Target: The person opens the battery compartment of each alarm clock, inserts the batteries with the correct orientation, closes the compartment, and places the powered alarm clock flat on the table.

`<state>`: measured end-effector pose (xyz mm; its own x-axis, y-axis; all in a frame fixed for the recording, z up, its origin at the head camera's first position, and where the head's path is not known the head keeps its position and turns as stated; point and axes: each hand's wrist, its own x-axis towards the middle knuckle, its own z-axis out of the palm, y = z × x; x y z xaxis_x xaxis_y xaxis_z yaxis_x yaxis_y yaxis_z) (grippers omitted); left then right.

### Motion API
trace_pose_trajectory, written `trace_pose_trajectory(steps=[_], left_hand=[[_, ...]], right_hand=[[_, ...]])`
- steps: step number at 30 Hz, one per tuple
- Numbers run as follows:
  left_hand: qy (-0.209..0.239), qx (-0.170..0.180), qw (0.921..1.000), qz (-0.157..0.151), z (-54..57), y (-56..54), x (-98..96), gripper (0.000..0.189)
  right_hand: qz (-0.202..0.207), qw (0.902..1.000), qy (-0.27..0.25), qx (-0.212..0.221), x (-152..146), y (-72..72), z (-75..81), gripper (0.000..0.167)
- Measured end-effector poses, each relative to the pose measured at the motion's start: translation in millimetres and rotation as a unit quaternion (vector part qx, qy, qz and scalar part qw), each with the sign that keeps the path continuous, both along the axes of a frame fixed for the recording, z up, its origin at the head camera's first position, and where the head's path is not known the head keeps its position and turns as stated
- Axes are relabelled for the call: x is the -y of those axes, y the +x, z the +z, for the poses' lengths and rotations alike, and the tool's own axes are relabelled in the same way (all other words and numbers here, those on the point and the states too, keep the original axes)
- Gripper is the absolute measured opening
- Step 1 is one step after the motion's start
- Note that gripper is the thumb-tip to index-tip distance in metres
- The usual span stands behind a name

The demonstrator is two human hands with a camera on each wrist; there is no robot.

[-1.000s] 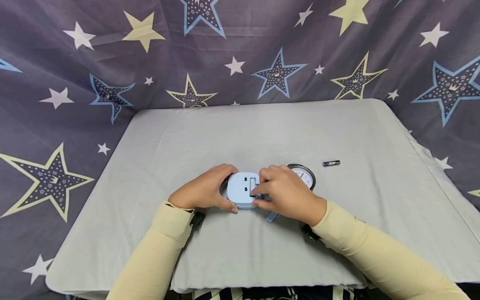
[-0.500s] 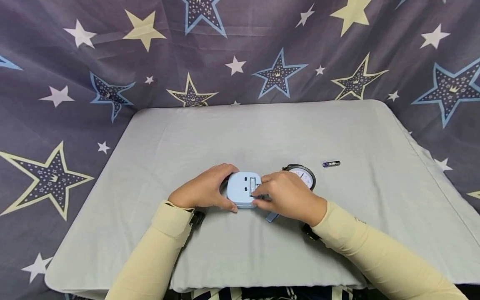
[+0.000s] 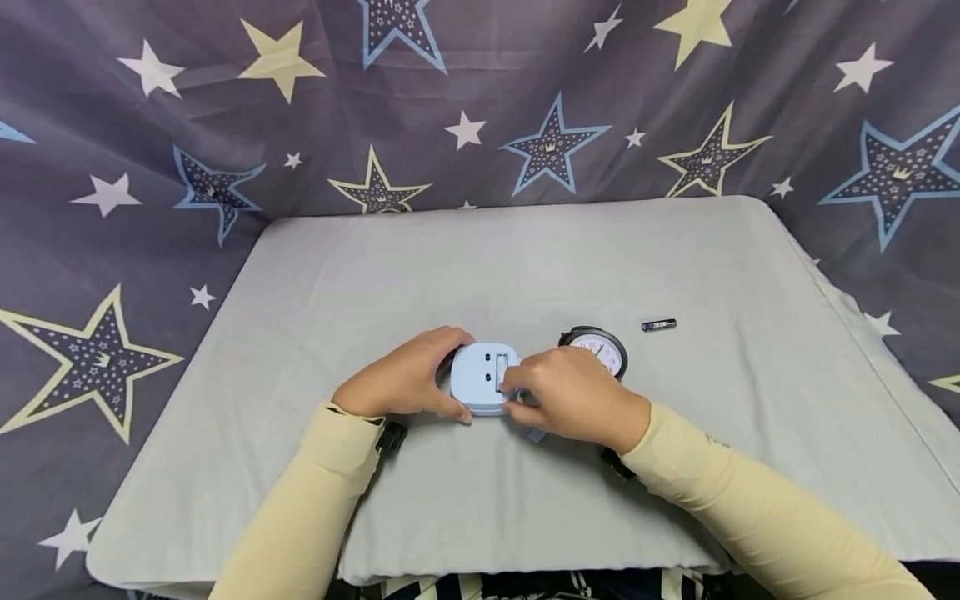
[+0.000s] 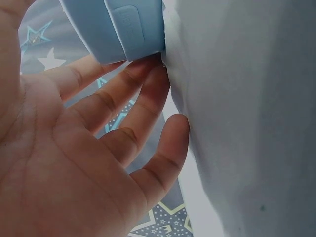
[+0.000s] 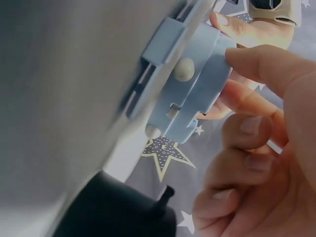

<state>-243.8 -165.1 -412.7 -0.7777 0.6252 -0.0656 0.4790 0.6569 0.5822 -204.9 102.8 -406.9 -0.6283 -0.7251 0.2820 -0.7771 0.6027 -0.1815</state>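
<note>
A light-blue rounded device [image 3: 472, 375] lies with a battery slot [image 3: 502, 371] and two small dark holes on its upper face. My left hand [image 3: 408, 375] grips it from the left, thumb at the near side and fingers round the far side. My right hand [image 3: 577, 396] holds its right side: the index fingertip is at the slot and the thumb at the near corner, the other fingers curled. What sits inside the slot is partly hidden. In the right wrist view the device [image 5: 200, 74] shows white knobs. A flat blue piece [image 3: 537, 434] lies partly under my right hand.
A round black-rimmed clock [image 3: 607, 352] lies just beyond my right hand, partly covered by it. Farther right a dark battery [image 3: 658, 325] lies on the grey cloth-covered table [image 3: 420, 275]. A star-patterned curtain [image 3: 465, 83] stands behind and at the sides.
My right hand's raised fingers have lowered and curled in, so more of the clock shows. The index fingertip remains at the slot. My left hand and the device stay put.
</note>
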Motion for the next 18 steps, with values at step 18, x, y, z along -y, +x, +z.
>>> trace_pose_trajectory(steps=[18], left_hand=[[-0.002, 0.005, 1.0, 0.008, -1.1, 1.3, 0.6, 0.086]], right_hand=[[-0.092, 0.9942, 0.044, -0.035, -21, 8.7, 16.0, 0.029]])
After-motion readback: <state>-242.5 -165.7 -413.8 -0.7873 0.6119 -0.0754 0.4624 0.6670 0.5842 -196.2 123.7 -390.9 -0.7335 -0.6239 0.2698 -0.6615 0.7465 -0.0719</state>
